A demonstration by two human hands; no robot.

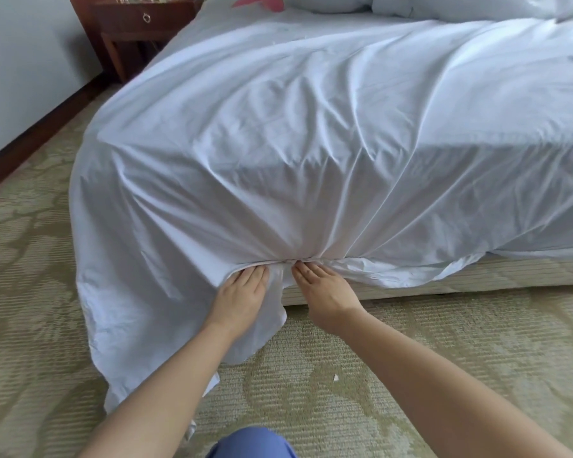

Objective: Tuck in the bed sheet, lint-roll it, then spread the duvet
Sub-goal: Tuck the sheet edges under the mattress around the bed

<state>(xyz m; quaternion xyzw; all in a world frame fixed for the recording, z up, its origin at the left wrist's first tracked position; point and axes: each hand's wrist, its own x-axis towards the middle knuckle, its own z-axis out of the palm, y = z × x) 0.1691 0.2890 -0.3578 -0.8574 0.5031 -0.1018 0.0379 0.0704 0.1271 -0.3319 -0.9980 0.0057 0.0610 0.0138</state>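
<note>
Head view: fingertips (250, 271) hidden under bed sheet (311, 153).

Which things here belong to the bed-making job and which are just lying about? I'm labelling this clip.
Belongs to the job:
bed sheet
left hand and right hand, fingers pushing the sheet in under the mattress edge
bed base
bunched white bedding at the head end

Just lying about:
wooden nightstand
pink object
white scrap on the carpet

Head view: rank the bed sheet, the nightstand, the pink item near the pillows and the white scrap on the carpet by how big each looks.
1. bed sheet
2. nightstand, partly cut off
3. pink item, partly cut off
4. white scrap
The nightstand and pink item sit farther away, so they look smaller than they are.
</note>
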